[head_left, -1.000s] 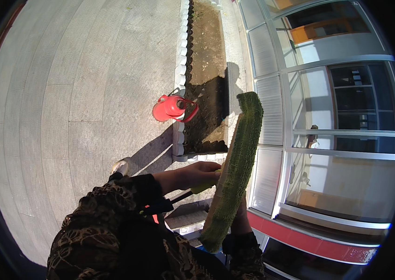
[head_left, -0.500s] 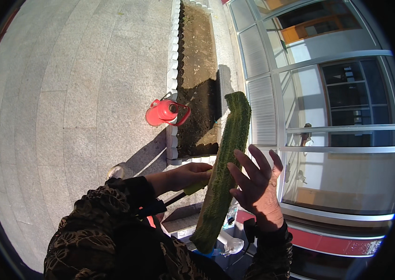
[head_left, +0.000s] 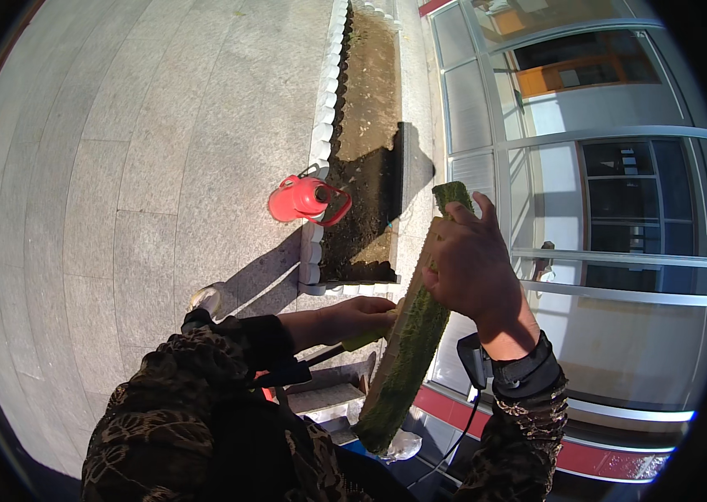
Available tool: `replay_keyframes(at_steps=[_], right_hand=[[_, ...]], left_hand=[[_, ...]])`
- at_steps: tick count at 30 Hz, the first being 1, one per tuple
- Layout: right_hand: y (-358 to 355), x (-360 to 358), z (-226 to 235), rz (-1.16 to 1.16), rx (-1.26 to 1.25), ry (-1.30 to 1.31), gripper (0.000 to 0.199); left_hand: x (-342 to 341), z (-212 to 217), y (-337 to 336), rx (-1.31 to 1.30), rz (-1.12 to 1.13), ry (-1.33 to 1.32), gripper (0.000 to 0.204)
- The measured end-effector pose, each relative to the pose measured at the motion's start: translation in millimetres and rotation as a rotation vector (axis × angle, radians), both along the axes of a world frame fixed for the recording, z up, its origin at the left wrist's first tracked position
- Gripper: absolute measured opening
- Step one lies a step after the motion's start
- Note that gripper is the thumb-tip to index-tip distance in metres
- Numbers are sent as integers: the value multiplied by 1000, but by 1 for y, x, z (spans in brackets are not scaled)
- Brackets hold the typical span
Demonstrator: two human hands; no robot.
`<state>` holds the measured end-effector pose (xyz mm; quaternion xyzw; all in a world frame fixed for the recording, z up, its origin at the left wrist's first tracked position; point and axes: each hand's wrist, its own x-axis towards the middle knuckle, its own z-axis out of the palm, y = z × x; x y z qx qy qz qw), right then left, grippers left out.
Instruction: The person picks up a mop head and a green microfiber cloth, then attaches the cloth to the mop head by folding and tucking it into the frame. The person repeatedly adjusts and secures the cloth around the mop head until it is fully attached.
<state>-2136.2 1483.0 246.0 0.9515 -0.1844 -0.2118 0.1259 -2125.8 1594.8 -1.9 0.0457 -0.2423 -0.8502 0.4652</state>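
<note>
A long, fuzzy green pad [head_left: 410,360] slants from six o'clock up to two o'clock. At six o'clock, the person's left hand [head_left: 347,319] is closed around a yellow-green fitting [head_left: 362,340] at the end of a dark pole [head_left: 325,357], its fingertips partly hidden. At three o'clock, the right hand [head_left: 472,263] lies over the pad's upper part, fingers bent and slightly spread; whether it grips or only rests there, I cannot tell. A red flask [head_left: 293,201] stands at ten o'clock, beside a soil bed [head_left: 370,88] at twelve; framed windows [head_left: 621,201] fill two to three o'clock
</note>
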Motion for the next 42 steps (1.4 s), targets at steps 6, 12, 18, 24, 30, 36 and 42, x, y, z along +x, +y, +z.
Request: replay_keyframes(at_steps=[6, 12, 18, 24, 30, 36, 42], right_hand=[[8, 5, -18, 92, -76, -14, 9], [16, -4, -21, 184, 150, 79, 7], [33, -25, -22, 261, 422, 0, 13], [40, -41, -21, 244, 407, 27, 14], [49, -52, -23, 384, 373, -104, 17], [74, -83, -28, 418, 527, -41, 15], [87, -97, -41, 379, 644, -63, 17]], left_hand=[[0, 1, 0, -7, 40, -15, 46], [7, -1, 4, 32, 105, -25, 43], [14, -10, 11, 62, 118, -35, 39], [8, -11, 12, 45, 140, -12, 41], [7, -12, 11, 75, 126, 16, 41], [3, -13, 10, 38, 176, -74, 42], [5, -10, 11, 55, 170, -101, 45]])
